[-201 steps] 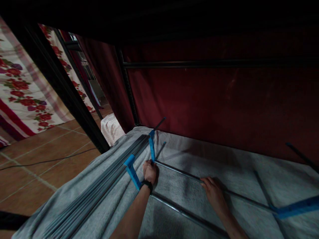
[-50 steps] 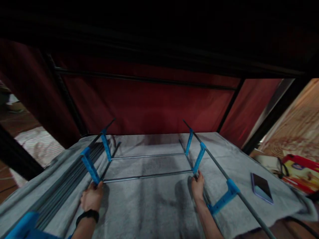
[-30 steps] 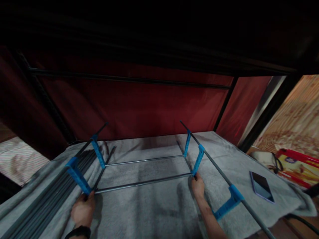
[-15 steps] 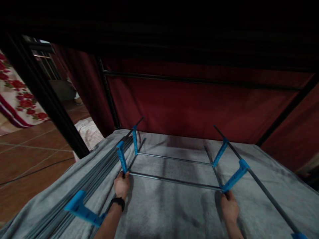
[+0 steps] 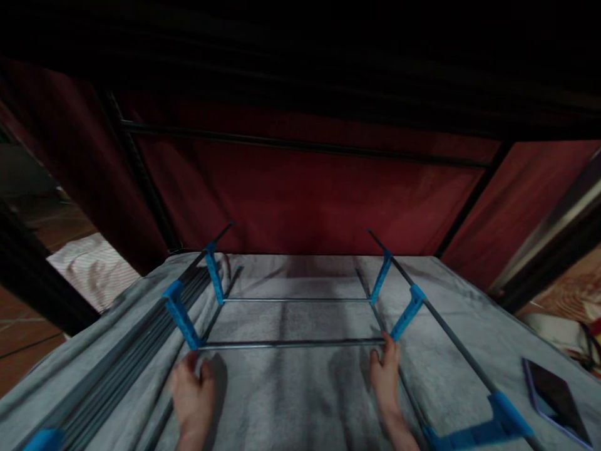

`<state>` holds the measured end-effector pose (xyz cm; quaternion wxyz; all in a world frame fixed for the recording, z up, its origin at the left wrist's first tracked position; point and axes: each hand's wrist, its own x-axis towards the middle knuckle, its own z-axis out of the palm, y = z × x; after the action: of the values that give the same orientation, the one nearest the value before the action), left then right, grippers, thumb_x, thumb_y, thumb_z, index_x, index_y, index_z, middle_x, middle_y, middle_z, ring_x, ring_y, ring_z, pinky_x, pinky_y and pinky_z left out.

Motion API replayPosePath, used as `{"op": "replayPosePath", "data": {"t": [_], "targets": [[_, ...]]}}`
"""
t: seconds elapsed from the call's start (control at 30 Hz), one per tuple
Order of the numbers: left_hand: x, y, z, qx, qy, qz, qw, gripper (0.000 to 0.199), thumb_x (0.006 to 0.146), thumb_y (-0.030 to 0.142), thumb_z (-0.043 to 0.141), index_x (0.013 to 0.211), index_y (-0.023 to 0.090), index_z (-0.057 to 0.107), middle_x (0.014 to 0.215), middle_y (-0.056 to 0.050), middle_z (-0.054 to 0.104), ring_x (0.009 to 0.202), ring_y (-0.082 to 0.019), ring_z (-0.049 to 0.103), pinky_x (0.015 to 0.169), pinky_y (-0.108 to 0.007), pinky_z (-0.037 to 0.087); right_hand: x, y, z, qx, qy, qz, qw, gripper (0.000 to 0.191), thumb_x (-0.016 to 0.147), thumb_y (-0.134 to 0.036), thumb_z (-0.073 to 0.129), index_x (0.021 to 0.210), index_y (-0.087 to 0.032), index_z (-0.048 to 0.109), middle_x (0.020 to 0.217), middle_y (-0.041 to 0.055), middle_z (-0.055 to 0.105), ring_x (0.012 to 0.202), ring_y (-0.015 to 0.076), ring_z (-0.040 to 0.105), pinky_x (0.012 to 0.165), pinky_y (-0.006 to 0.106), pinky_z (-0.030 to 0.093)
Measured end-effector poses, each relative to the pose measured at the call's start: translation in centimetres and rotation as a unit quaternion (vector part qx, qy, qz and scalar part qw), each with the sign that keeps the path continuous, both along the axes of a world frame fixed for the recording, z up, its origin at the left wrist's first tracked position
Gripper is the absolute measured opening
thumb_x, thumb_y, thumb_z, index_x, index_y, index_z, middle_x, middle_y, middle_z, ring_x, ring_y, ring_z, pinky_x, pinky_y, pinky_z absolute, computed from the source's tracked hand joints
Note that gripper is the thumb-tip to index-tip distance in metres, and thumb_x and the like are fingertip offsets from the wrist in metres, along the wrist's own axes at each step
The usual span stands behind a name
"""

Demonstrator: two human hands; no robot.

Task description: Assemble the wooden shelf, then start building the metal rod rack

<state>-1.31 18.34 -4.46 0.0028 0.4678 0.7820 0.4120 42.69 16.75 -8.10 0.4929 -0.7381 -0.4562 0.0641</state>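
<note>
A frame of grey metal tubes joined by blue plastic connectors lies on a grey blanket (image 5: 291,401). My left hand (image 5: 193,391), slightly blurred, is just below the left blue connector (image 5: 183,316), thumb and fingers apart, holding nothing. My right hand (image 5: 387,379) is open near the right blue connector (image 5: 407,313). Its index fingertip reaches the right end of the near cross tube (image 5: 288,344); whether it presses there I cannot tell. A farther cross tube (image 5: 295,300) spans two more connectors. At lower right, another blue connector (image 5: 483,432) joins the side tubes.
A bundle of loose grey tubes (image 5: 136,357) lies along the left side. A phone (image 5: 556,401) rests on the blanket at right. Dark bed-frame posts (image 5: 37,269) and a low overhead beam (image 5: 300,69) surround the space, with a red curtain (image 5: 300,200) behind.
The view has swung to the right, bringing the phone into sight. My left hand has let go of the left connector, and my right hand has loosened from the right one.
</note>
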Motion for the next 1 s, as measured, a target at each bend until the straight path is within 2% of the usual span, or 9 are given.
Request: {"op": "replayPosePath", "data": {"t": [0.07,0.13,0.23,0.33,0.47,0.6,0.7,0.87,1.0], "targets": [[1.5,1.2,0.6,0.025,0.008,-0.049,0.998,0.034,0.089,0.031,0.046,0.119,0.017,0.053,0.114,-0.014,0.063,0.116,-0.031,0.057,0.101,-0.047,0.047,-0.1,2.7,1.4,0.01,0.001,0.017,1.0,0.063,0.077,-0.03,0.041,0.137,-0.011,0.043,0.139,0.0192,0.05,0.133,0.0315,0.045,0.113,0.045,0.036],[2.7,3.4,1.6,0.024,-0.001,-0.067,0.997,0.039,0.09,0.03,0.045,0.125,0.014,0.05,0.12,-0.017,0.06,0.119,-0.03,0.056,0.103,-0.046,0.047,0.7,5.8,2.6,-0.012,0.005,0.009,1.0,0.064,0.074,-0.027,0.044,0.135,-0.008,0.046,0.14,0.0206,0.05,0.136,0.0333,0.042,0.114,0.046,0.034],[3.1,7.5,2.9,-0.023,-0.024,-0.063,0.997,0.047,0.087,0.023,0.049,0.131,0.008,0.047,0.123,-0.021,0.058,0.124,-0.032,0.053,0.105,-0.046,0.045,2.5,9.7,3.4,-0.055,0.036,0.001,0.998,0.063,0.071,-0.025,0.045,0.131,-0.007,0.051,0.135,0.0214,0.055,0.131,0.0322,0.048,0.111,0.042,0.036],[2.2,10.8,3.4,-0.084,-0.074,-0.027,0.993,0.056,0.085,0.021,0.053,0.136,0.001,0.042,0.131,-0.026,0.054,0.129,-0.034,0.049,0.107,-0.046,0.042,4.1,11.9,3.0,-0.077,0.044,0.015,0.996,0.057,0.07,-0.024,0.044,0.124,-0.01,0.057,0.123,0.0174,0.063,0.117,0.0275,0.058,0.102,0.035,0.044],[0.8,13.7,3.0,-0.124,-0.125,0.004,0.984,0.064,0.084,0.022,0.058,0.14,-0.001,0.038,0.13,-0.027,0.056,0.122,-0.034,0.055,0.097,-0.041,0.047,5.4,13.0,1.7,-0.093,0.031,0.022,0.995,0.052,0.071,-0.024,0.042,0.118,-0.013,0.061,0.112,0.0126,0.068,0.103,0.0231,0.063,0.092,0.029,0.047],[0.2,15.5,2.3,-0.117,-0.146,-0.01,0.982,0.049,0.085,0.02,0.055,0.134,0.01,0.05,0.117,-0.015,0.065,0.105,-0.026,0.063,0.084,-0.034,0.049,6.2,13.7,0.7,-0.114,0.007,0.007,0.993,0.048,0.073,-0.026,0.041,0.115,-0.013,0.062,0.097,0.0088,0.07,0.088,0.0206,0.063,0.081,0.027,0.047],[0.0,16.1,1.7,-0.114,-0.162,0.012,0.98,0.044,0.088,0.023,0.052,0.131,0.012,0.055,0.11,-0.012,0.068,0.096,-0.025,0.064,0.076,-0.033,0.048,6.4,14.0,0.4,-0.124,-0.013,-0.014,0.992,0.043,0.075,-0.028,0.041,0.108,-0.014,0.064,0.089,0.0068,0.07,0.081,0.0192,0.061,0.075,0.025,0.045],[0.1,16.3,1.1,-0.116,-0.138,0.038,0.983,0.045,0.092,0.033,0.05,0.132,0.013,0.056,0.108,-0.009,0.068,0.1,-0.025,0.061,0.082,-0.033,0.045,6.2,14.2,0.1,-0.137,-0.039,-0.051,0.988,0.039,0.078,-0.029,0.042,0.104,-0.012,0.066,0.087,0.0112,0.07,0.078,0.0199,0.061,0.073,0.028,0.042],[0.2,16.3,0.8,-0.104,-0.132,0.04,0.985,0.046,0.091,0.035,0.054,0.13,0.011,0.058,0.108,-0.011,0.068,0.1,-0.026,0.061,0.085,-0.036,0.046,6.1,14.3,0.0,-0.144,-0.051,-0.057,0.987,0.037,0.081,-0.029,0.041,0.103,-0.013,0.067,0.089,0.0126,0.071,0.079,0.0209,0.062,0.076,0.03,0.042]]}}
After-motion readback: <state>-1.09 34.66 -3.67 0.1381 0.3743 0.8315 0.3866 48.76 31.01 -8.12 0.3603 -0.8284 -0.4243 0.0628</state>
